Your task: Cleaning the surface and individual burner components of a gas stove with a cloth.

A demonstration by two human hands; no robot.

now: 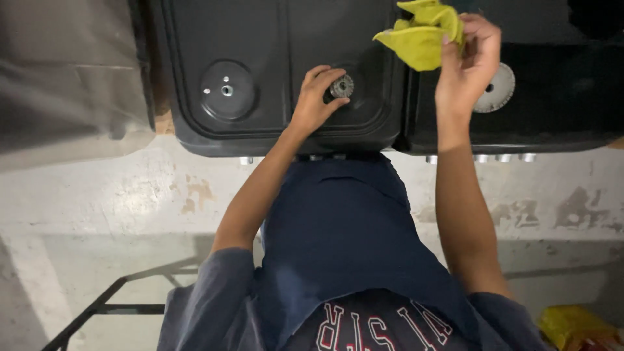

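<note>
Yellow cloth (424, 34) in right hand (469, 62) — left hand (316, 97) grips burner cap (341, 86)

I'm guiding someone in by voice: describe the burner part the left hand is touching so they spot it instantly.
Start at the black stove top. It has two round burner seats; the left hand pinches a small, toothed metal burner ring on the right one. The left seat is bare and flat.

- Black gas stove top (273, 123) — smooth, faintly glossy enamelled metal.
- Small round burner part (342, 86) — dull ridged metal.
- Yellow cleaning rag (422, 39) — soft matt cloth.
- Grey concrete floor (130, 201) — rough, stained.
</note>
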